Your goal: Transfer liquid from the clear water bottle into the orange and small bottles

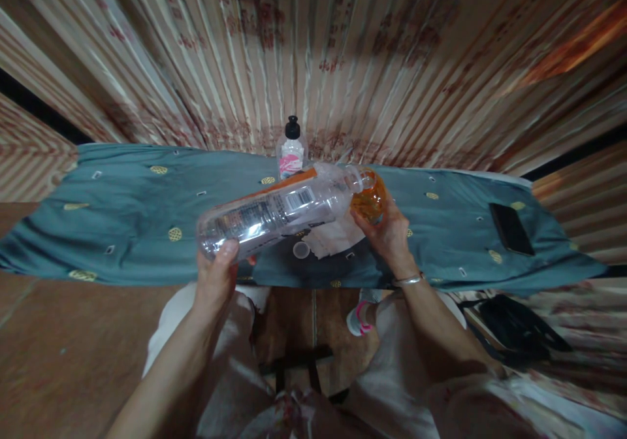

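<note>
My left hand (pixel 219 276) is wrapped round the base of a large clear plastic bottle (pixel 274 210) with an orange-edged label and a barcode. The bottle lies tilted in the air, its open neck pointing right to the mouth of an amber glass (pixel 368 197). My right hand (pixel 389 233) grips that glass from its right side. Whether liquid is running between them I cannot tell. Below the bottle, a small round white cap (pixel 301 250) and a crumpled white tissue (pixel 336 235) lie on the cloth.
A small bottle with a black top (pixel 292 148) stands behind the large one. A dark phone (pixel 511 228) lies at the right on the green patterned tablecloth (pixel 122 197). Pleated curtains (pixel 313 47) hang behind the table. A black bag (pixel 519 328) is below at the right.
</note>
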